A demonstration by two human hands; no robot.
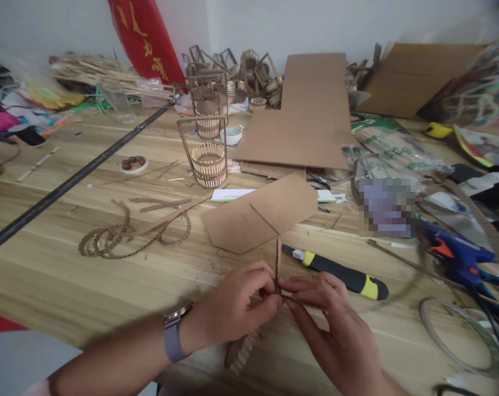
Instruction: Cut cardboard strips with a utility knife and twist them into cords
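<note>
A white dish (146, 164) holds round brown pieces (132, 163) near a slatted bucket (209, 171) with a tall, squared handle. Nearer on the wooden table (138, 286), beside a black-and-yellow knife (336, 272), the left hand (241, 302) and right hand (332, 322) pinch a thin cardboard strip (277, 261), one end upright, fingers curled inward.

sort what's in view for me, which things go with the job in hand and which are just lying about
Likely part of the job:
- held cardboard strip
- loose coiled strips
- utility knife
- glue gun
- small basket

Seemingly just lying about:
- clear cup
- white dish
- red banner
</note>
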